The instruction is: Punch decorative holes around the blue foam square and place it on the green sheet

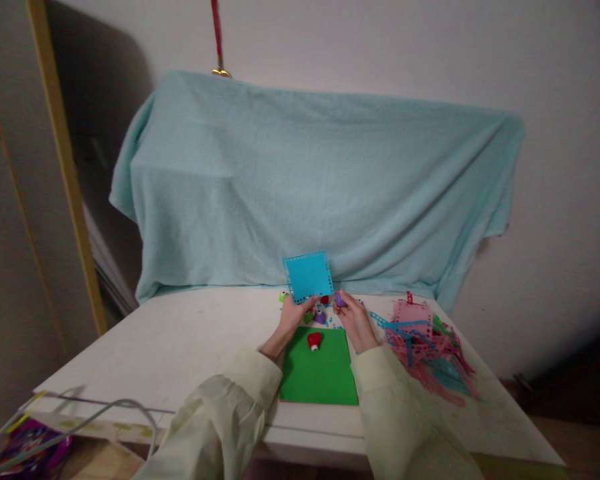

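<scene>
My left hand (292, 317) holds up a blue square sheet (309, 275) with punched holes along its edges, pinched at its lower left corner. My right hand (354, 323) grips a small purple punch (339, 301) just right of the sheet. Another small purple punch (320, 316) sits on the table between my hands. Below them lies a green sheet (320, 373) with a small red punch (314, 341) resting on its upper part.
A pile of pink, blue and green paper scraps (423, 347) lies to the right on the white table (180, 347). A light blue towel (310, 187) drapes something behind. A wire basket (55, 427) sits at the lower left.
</scene>
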{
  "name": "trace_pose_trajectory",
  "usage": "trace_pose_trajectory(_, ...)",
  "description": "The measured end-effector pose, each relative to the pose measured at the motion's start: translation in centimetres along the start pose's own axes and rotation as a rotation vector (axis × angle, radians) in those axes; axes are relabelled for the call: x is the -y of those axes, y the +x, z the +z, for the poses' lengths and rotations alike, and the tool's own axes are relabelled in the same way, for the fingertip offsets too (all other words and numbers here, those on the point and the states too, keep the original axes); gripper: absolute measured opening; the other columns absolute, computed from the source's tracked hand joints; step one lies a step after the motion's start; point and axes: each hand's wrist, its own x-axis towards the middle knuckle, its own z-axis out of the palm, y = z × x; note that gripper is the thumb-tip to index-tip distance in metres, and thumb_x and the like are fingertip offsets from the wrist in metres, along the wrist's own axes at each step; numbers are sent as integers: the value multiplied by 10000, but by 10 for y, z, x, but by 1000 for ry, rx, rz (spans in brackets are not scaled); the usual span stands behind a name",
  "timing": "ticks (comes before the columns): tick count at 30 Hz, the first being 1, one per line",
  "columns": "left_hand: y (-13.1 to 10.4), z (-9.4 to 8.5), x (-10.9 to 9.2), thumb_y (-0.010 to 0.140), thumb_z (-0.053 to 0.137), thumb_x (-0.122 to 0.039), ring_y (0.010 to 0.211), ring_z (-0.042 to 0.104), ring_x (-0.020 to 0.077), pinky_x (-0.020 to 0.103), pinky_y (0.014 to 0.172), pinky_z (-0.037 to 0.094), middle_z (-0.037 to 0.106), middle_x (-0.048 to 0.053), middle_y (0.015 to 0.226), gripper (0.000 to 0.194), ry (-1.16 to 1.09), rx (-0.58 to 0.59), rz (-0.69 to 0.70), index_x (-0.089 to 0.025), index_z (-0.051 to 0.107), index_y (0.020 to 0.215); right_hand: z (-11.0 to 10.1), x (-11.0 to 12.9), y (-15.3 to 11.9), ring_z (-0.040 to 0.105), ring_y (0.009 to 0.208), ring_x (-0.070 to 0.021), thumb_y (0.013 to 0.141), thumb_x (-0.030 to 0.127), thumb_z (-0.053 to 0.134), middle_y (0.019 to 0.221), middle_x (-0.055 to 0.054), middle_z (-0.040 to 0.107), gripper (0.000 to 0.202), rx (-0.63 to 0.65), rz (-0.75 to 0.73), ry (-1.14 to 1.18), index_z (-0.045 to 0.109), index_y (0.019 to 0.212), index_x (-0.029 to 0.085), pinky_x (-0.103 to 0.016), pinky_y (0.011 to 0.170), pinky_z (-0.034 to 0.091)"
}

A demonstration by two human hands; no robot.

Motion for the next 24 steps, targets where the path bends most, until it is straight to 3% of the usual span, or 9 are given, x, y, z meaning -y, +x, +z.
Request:
trace_pose_trajectory(9, -4, 0, -9, 642, 745, -476, 523, 541, 142, 255, 560, 426, 638, 34, 582, 357, -38, -46, 1, -142, 623, 621, -1, 2, 0, 606, 693, -157, 714, 369, 773, 893, -47, 707, 226, -9, 35, -49, 709, 850, 201, -294, 612, 448)
trace_pose_trajectory(24, -2, -2, -3, 694, 705, -475, 541, 571, 157, 277, 613, 451, 636, 23, 566, 336, -28, -84, 3, -153, 624, 646, 1, 4, -4, 607, 701, -150, 696, 381, 767, 911, -39, 727, 240, -8, 53, -112, 734, 862, 211, -273, 618, 417)
